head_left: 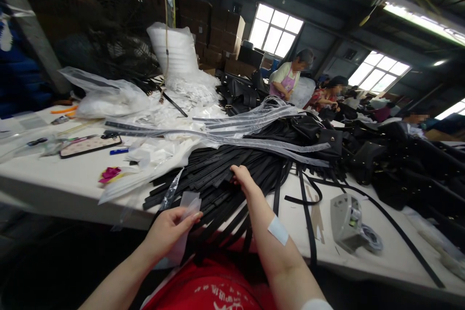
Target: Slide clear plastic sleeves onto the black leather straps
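My left hand [172, 230] is closed, its thumb and fingers pinching a thin, translucent plastic sleeve [191, 199] that hangs down in front of my body. Further forward, my right hand [242, 177] reaches into a fanned pile of black straps [207, 167]; its curled fingers grip a strap, though its far end is lost among the others. Across the top of the pile lie long straps in clear plastic sleeves [269, 144]. White flat sleeves [148, 174] are heaped left of the pile.
A phone [90, 145], a blue marker [119, 151] and a purple flower-like piece [109, 174] are at left. A grey tape dispenser [345, 223] stands at right near loose straps. Black bags [385, 150] are heaped behind it. A co-worker [286, 80] stands across the table.
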`<state>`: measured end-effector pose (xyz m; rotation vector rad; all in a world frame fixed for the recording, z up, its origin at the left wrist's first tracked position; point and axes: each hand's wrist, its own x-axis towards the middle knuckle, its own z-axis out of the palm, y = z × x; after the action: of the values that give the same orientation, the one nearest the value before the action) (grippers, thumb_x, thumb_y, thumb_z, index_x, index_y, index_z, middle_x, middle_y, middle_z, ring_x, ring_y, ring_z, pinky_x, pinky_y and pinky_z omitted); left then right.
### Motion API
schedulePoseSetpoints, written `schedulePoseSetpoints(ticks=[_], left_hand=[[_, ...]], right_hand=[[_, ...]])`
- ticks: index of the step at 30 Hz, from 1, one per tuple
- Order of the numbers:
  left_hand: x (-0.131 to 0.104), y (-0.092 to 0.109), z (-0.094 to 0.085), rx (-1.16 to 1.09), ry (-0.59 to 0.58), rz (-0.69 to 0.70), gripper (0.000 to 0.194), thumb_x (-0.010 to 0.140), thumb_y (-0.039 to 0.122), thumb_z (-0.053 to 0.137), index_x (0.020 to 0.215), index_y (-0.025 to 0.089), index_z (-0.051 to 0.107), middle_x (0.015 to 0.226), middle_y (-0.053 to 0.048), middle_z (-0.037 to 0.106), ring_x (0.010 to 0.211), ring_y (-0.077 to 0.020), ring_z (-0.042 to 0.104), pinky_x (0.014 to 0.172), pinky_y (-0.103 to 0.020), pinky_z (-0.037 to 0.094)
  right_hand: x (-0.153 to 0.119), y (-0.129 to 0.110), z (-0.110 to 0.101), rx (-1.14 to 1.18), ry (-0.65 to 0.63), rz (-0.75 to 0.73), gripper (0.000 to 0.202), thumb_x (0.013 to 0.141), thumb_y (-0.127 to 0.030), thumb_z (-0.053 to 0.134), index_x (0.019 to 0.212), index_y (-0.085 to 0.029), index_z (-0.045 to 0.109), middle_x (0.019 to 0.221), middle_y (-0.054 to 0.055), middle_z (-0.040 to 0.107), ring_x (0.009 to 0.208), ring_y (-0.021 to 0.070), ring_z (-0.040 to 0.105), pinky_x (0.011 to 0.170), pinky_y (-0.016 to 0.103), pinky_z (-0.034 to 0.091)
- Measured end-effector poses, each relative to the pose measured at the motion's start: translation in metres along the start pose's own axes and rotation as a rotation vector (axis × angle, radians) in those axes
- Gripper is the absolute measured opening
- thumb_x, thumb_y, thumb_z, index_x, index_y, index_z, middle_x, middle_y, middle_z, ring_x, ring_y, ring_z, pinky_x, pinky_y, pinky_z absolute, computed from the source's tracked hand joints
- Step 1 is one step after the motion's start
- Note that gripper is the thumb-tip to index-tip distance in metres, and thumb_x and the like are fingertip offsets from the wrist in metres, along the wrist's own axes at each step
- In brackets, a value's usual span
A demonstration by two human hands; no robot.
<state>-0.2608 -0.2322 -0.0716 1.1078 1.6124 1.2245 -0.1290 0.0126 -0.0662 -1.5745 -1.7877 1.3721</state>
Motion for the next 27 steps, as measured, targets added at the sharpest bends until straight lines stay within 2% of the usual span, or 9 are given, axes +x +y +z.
schedulePoseSetpoints(ticks=[2, 5, 9, 11, 13, 15, 16, 19, 27], left_hand=[[-0.002, 0.001, -0.003, 0.002, 0.017, 0.0, 0.042, 0.074, 0.056, 0.066, 0.082, 0.016, 0.078, 0.08, -0.008, 0.077, 0.079, -0.0269, 0.069, 0.071, -0.031, 0.052], [-0.003, 0.005, -0.005, 0.022, 0.039, 0.026, 0.039, 0.073, 0.055, 0.067, 0.079, 0.017, 0.078, 0.077, -0.006, 0.076, 0.076, -0.0253, 0.068, 0.069, -0.03, 0.052], [-0.007, 0.012, -0.008, 0.112, 0.019, 0.114, 0.032, 0.078, 0.049, 0.065, 0.08, 0.02, 0.078, 0.079, -0.004, 0.075, 0.075, -0.0221, 0.067, 0.069, -0.027, 0.05], [-0.008, 0.015, -0.009, 0.166, -0.014, 0.162, 0.03, 0.082, 0.045, 0.062, 0.078, 0.021, 0.078, 0.079, -0.004, 0.074, 0.074, -0.0205, 0.066, 0.068, -0.025, 0.05], [-0.01, 0.016, -0.009, 0.218, -0.042, 0.217, 0.029, 0.085, 0.041, 0.059, 0.075, 0.021, 0.077, 0.076, -0.003, 0.073, 0.072, -0.0187, 0.065, 0.066, -0.024, 0.049], [-0.011, 0.016, -0.009, 0.255, -0.067, 0.275, 0.025, 0.085, 0.036, 0.058, 0.078, 0.021, 0.077, 0.077, -0.003, 0.072, 0.073, -0.0177, 0.065, 0.068, -0.023, 0.049], [-0.012, 0.016, -0.008, 0.266, -0.081, 0.296, 0.023, 0.085, 0.033, 0.058, 0.08, 0.021, 0.077, 0.079, -0.004, 0.073, 0.074, -0.0176, 0.065, 0.07, -0.023, 0.049], [-0.015, 0.019, -0.006, 0.275, -0.125, 0.328, 0.02, 0.085, 0.027, 0.057, 0.085, 0.022, 0.076, 0.086, -0.004, 0.074, 0.08, -0.018, 0.065, 0.074, -0.024, 0.048], [-0.021, 0.029, -0.006, 0.333, -0.167, 0.386, 0.022, 0.087, 0.025, 0.054, 0.083, 0.024, 0.076, 0.084, -0.002, 0.074, 0.079, -0.017, 0.065, 0.072, -0.023, 0.045]], right_hand=[[-0.006, 0.001, -0.003, 0.134, -0.011, -0.026, 0.019, 0.087, -0.027, 0.051, 0.078, -0.014, 0.062, 0.061, 0.001, 0.064, 0.049, 0.0107, 0.057, 0.044, 0.02, 0.043], [-0.019, -0.001, -0.008, 0.294, -0.016, -0.073, 0.017, 0.086, -0.028, 0.051, 0.079, -0.016, 0.061, 0.066, 0.003, 0.067, 0.055, 0.0125, 0.061, 0.047, 0.02, 0.046], [-0.063, -0.013, -0.013, 0.415, -0.07, -0.161, 0.02, 0.077, -0.036, 0.067, 0.08, -0.016, 0.063, 0.07, 0.003, 0.069, 0.062, 0.015, 0.063, 0.055, 0.024, 0.052], [-0.098, -0.021, -0.015, 0.425, -0.153, -0.269, 0.024, 0.072, -0.038, 0.074, 0.08, -0.016, 0.066, 0.074, 0.002, 0.07, 0.065, 0.016, 0.064, 0.062, 0.027, 0.054], [-0.131, -0.029, -0.017, 0.408, -0.245, -0.475, 0.023, 0.075, -0.038, 0.073, 0.084, -0.017, 0.07, 0.081, 0.004, 0.072, 0.073, 0.0179, 0.066, 0.071, 0.031, 0.055], [-0.153, -0.037, -0.019, 0.423, -0.232, -0.606, 0.022, 0.08, -0.039, 0.069, 0.089, -0.02, 0.071, 0.084, 0.004, 0.074, 0.079, 0.0203, 0.068, 0.078, 0.035, 0.055], [-0.159, -0.039, -0.02, 0.441, -0.198, -0.626, 0.022, 0.081, -0.039, 0.067, 0.091, -0.02, 0.071, 0.083, 0.004, 0.074, 0.081, 0.0215, 0.069, 0.079, 0.036, 0.055], [-0.161, -0.04, -0.018, 0.478, -0.124, -0.612, 0.022, 0.082, -0.04, 0.067, 0.092, -0.021, 0.07, 0.083, 0.004, 0.075, 0.084, 0.0237, 0.07, 0.079, 0.038, 0.056], [-0.153, -0.033, -0.014, 0.462, -0.114, -0.632, 0.019, 0.084, -0.036, 0.066, 0.093, -0.02, 0.071, 0.087, 0.004, 0.075, 0.083, 0.0225, 0.07, 0.075, 0.035, 0.056]])
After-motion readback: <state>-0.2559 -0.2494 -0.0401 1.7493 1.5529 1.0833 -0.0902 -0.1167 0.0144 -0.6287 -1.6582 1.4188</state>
